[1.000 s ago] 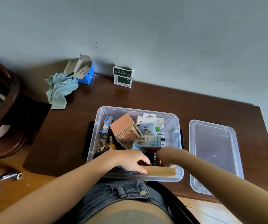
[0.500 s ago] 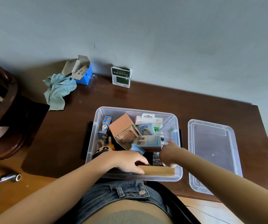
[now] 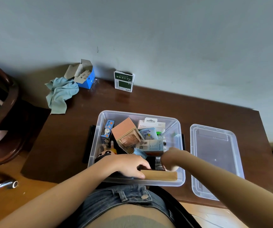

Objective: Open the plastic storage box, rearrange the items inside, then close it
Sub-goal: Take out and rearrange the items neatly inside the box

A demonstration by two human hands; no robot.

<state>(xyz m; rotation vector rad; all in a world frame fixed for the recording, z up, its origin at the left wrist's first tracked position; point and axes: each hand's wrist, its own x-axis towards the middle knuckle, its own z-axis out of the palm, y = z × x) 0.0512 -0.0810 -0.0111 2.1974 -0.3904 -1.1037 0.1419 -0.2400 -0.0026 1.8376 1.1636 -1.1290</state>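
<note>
While the lid is off, these points are noted:
Surface: a dark wooden table (image 3: pixel 148 102) is set against a grey wall (image 3: pixel 148 30).
Box: the plastic storage box (image 3: pixel 181 176) is placed at the near edge, open, crowded with items.
Lid: (image 3: pixel 214 160) laid just right of it.
Left hand: (image 3: pixel 129 165) curled around a wooden block (image 3: pixel 160 175) inside.
Right hand: (image 3: pixel 170 159) reached in; grip cannot be told.
Far edge: cloth (image 3: pixel 61 94), blue carton (image 3: pixel 86 76), green pack (image 3: pixel 124 81); bare tabletop is left between.

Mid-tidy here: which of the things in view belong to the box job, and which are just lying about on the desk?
Job: storage box, its lid, wooden block, pink house box, wet wipes, left hand, right hand.

Lying about: cloth, blue carton, green pack.
</note>
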